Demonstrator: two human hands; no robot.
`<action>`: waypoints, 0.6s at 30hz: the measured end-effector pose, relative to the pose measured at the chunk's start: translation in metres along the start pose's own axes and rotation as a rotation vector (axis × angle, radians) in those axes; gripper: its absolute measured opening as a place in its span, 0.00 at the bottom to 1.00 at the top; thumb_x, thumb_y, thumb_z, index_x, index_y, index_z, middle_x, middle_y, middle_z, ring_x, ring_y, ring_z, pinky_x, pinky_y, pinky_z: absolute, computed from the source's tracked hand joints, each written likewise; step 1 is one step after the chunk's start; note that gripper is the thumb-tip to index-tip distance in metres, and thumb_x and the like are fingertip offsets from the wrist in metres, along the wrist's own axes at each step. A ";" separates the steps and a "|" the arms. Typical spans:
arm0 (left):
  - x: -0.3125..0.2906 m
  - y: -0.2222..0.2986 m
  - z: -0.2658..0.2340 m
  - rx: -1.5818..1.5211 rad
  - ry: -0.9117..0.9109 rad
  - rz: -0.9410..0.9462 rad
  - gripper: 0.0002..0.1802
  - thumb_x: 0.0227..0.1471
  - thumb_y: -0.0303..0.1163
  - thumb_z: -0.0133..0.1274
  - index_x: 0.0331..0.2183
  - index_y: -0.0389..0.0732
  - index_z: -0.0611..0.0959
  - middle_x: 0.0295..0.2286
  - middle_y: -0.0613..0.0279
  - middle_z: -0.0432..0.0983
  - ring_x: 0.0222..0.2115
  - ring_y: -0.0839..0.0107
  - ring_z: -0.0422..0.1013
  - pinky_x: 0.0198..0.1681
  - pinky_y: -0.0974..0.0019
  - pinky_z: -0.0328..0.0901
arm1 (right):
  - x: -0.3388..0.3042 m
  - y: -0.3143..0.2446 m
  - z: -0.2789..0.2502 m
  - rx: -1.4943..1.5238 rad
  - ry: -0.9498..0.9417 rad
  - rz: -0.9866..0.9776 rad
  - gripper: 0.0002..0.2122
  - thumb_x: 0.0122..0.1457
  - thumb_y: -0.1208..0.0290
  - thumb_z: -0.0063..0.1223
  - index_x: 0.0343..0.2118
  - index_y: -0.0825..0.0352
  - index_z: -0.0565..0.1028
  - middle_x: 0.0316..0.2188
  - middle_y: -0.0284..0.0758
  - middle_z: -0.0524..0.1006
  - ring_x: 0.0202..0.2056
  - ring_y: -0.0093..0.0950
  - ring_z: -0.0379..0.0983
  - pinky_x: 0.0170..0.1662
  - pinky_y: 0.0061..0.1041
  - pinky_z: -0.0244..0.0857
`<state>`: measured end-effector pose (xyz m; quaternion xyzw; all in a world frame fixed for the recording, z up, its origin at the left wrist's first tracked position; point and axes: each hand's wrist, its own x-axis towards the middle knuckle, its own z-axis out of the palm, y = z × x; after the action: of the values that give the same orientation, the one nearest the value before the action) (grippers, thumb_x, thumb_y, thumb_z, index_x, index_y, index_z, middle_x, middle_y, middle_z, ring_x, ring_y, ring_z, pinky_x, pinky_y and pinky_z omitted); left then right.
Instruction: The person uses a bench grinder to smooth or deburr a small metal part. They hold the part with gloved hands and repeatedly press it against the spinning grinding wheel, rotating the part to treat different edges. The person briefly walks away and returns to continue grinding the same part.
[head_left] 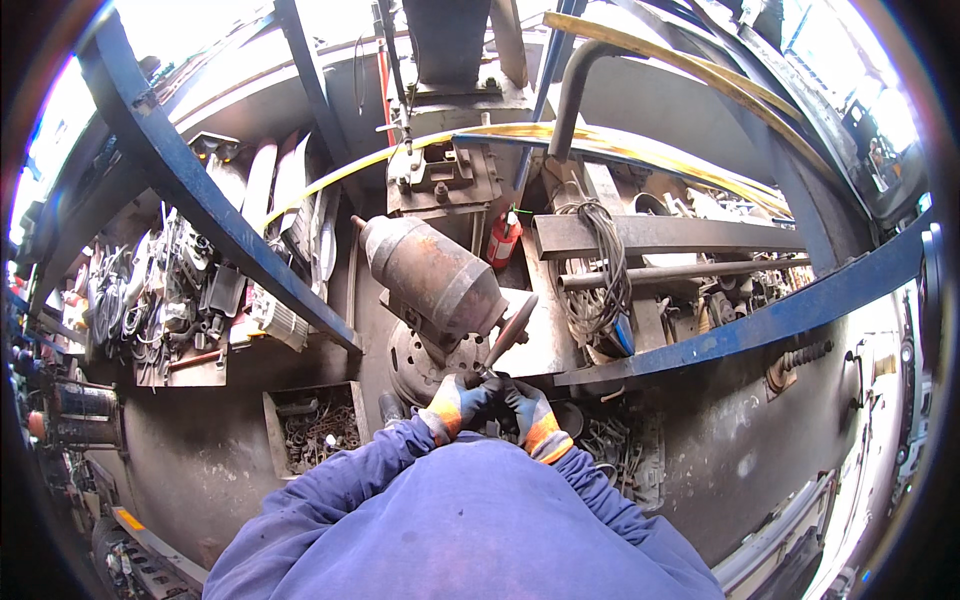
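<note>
A rusty bench grinder (432, 275) stands on a round metal base (425, 362), with its thin grinding wheel (514, 325) at the right end. Both my hands wear grey and orange gloves. My left hand (462, 400) and my right hand (524, 408) are closed together on a small metal piece (483, 376) just below the wheel's lower edge. The piece itself is mostly hidden by my fingers. My blue sleeves fill the lower middle of the view.
A box of scrap metal parts (318, 428) sits on the floor at my left, and a pile of chains and parts (620, 450) at my right. Blue steel beams (200, 190) cross overhead. A red extinguisher (504, 240), a wire coil (595, 270) and cluttered tools (160, 290) surround the grinder.
</note>
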<state>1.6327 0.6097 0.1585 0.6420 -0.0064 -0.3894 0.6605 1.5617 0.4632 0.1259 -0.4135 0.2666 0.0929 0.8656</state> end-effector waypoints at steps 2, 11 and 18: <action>0.003 -0.007 -0.002 -0.060 -0.011 -0.016 0.10 0.56 0.37 0.57 0.34 0.41 0.81 0.26 0.74 0.74 0.27 0.83 0.66 0.30 0.74 0.61 | 0.007 0.008 -0.009 -0.069 0.010 -0.046 0.14 0.61 0.65 0.56 0.43 0.71 0.77 0.34 0.31 0.79 0.34 0.21 0.75 0.38 0.22 0.71; -0.003 0.000 0.000 -0.167 0.080 -0.053 0.10 0.56 0.33 0.57 0.37 0.38 0.82 0.28 0.69 0.78 0.28 0.79 0.71 0.33 0.72 0.67 | 0.005 0.004 -0.002 -0.434 0.070 -0.327 0.07 0.61 0.73 0.55 0.38 0.70 0.78 0.31 0.30 0.79 0.31 0.19 0.71 0.38 0.20 0.67; -0.004 0.005 0.002 -0.163 0.048 -0.063 0.14 0.54 0.35 0.59 0.39 0.34 0.82 0.29 0.64 0.79 0.29 0.77 0.73 0.32 0.71 0.67 | -0.013 -0.043 0.010 -0.451 -0.002 0.097 0.21 0.64 0.48 0.46 0.36 0.64 0.78 0.20 0.25 0.74 0.16 0.15 0.62 0.17 0.17 0.55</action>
<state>1.6313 0.6089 0.1649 0.5952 0.0614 -0.3938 0.6977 1.5708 0.4435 0.1667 -0.5832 0.2579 0.1922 0.7459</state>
